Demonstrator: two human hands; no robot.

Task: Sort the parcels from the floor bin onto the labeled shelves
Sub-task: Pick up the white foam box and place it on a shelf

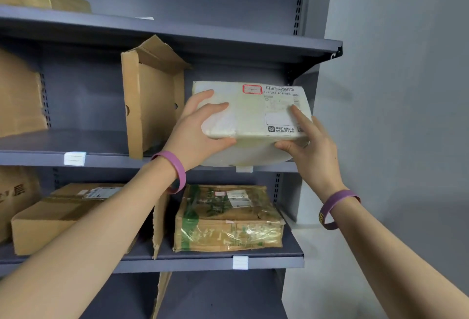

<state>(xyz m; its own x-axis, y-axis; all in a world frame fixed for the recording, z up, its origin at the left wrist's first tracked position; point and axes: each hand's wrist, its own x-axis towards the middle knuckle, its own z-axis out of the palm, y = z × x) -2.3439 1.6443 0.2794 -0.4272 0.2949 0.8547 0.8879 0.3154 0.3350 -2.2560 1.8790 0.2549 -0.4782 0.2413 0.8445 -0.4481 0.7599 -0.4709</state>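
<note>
A white parcel [253, 113] with a barcode label and a red stamp is held up at the right end of the middle shelf [101, 160], just above its front edge. My left hand [198, 131] grips the parcel's left side, thumb underneath. My right hand [309, 143] holds its right front corner, index finger lying across the label. Both wrists wear purple bands. The floor bin is out of view.
An opened cardboard box [152, 95] stands upright on the middle shelf, left of the parcel. On the lower shelf lie a taped green-printed carton [228, 219] and a brown box [58, 217]. White shelf labels [74, 158] sit on the edges. A grey wall is to the right.
</note>
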